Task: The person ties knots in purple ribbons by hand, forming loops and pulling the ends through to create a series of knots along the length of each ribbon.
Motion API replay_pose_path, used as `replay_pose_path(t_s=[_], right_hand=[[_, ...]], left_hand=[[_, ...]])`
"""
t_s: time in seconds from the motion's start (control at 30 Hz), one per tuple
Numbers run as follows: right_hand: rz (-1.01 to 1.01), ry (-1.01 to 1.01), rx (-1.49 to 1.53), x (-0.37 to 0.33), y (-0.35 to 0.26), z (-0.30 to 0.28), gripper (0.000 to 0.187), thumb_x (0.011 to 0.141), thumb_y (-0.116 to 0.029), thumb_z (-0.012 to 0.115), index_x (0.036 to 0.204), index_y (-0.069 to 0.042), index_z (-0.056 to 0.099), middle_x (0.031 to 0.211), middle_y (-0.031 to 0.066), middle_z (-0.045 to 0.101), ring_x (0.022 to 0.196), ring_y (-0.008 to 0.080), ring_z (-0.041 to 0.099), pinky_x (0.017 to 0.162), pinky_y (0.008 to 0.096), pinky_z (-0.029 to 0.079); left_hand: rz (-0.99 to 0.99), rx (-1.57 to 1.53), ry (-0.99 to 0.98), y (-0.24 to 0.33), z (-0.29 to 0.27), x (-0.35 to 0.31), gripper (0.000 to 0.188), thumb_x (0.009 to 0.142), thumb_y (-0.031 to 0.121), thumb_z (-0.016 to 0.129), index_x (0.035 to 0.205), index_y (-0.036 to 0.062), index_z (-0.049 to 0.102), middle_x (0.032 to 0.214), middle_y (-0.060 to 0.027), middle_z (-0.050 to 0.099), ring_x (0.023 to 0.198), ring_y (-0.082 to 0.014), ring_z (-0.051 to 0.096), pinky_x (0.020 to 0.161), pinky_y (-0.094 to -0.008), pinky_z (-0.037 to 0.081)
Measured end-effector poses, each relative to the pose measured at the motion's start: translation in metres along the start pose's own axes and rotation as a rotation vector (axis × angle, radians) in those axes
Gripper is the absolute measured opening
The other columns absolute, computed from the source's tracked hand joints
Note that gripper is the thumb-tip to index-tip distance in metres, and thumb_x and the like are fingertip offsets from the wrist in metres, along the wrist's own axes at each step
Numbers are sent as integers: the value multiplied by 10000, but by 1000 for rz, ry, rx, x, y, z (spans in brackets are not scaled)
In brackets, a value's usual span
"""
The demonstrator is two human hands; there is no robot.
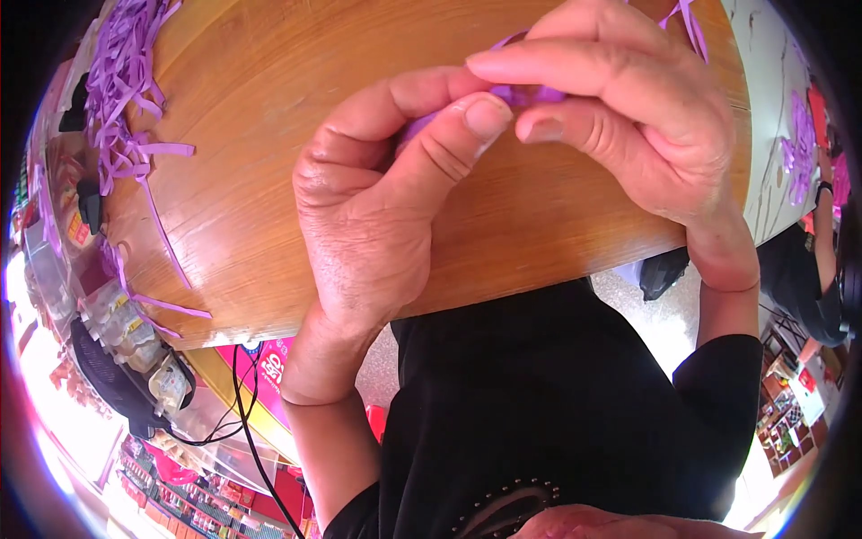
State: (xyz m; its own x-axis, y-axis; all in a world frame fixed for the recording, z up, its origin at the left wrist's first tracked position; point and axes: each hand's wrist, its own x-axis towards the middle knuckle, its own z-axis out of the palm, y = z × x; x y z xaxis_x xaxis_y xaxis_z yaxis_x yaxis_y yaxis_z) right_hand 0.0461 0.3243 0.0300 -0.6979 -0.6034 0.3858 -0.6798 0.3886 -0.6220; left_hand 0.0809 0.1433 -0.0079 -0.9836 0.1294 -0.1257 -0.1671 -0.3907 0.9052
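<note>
Both hands are raised over the brown wooden table [503,220], close together at the upper middle. My left hand [377,184] is closed, its thumb pressed toward the bent fingers on a purple ribbon [549,93]. From the right, my right hand [642,112] pinches at the same ribbon, forefinger above and thumb below. Only short bits of this ribbon show between the fingers; the rest is hidden. A heap of purple ribbons [126,99] lies along the table's left side, with loose ends trailing toward the near edge.
More purple ribbons [797,148] lie on a white marbled table [763,99] at the right. Beyond it is another person in black [795,278]. Black cables [241,395] hang below the table's near left edge, beside a black mesh bag [112,377] and clear plastic packets [121,319].
</note>
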Motion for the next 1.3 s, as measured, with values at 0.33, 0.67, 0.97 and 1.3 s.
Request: replay_pose_path(t_s=[0.33,0.67,0.97,1.3], right_hand=[[174,6,64,-8,-5,-7,414,762,9,680,1156,59,560,881,123,616,713,164,617,620,222,506],[251,341,440,-18,1,14,188,731,34,684,911,2,643,909,134,615,765,167,622,640,236,516],[99,160,178,-17,4,12,216,731,29,686,942,8,647,924,136,609,742,150,611,630,198,498],[60,177,98,-18,7,13,252,723,40,698,965,11,635,923,137,608,744,157,590,618,215,463]], left_hand=[[-5,0,21,-2,-3,4,149,851,75,618,980,0,631,678,23,545,487,-28,334,440,-180,238],[65,-8,4,-4,0,2,141,844,87,631,964,12,630,723,10,577,513,-35,366,465,-177,277],[52,5,-65,-8,-2,1,133,850,62,616,971,6,622,733,4,570,551,-41,388,496,-181,296],[45,-7,-45,-8,-1,1,132,845,48,618,969,5,625,733,-7,576,540,-47,387,476,-192,296]])
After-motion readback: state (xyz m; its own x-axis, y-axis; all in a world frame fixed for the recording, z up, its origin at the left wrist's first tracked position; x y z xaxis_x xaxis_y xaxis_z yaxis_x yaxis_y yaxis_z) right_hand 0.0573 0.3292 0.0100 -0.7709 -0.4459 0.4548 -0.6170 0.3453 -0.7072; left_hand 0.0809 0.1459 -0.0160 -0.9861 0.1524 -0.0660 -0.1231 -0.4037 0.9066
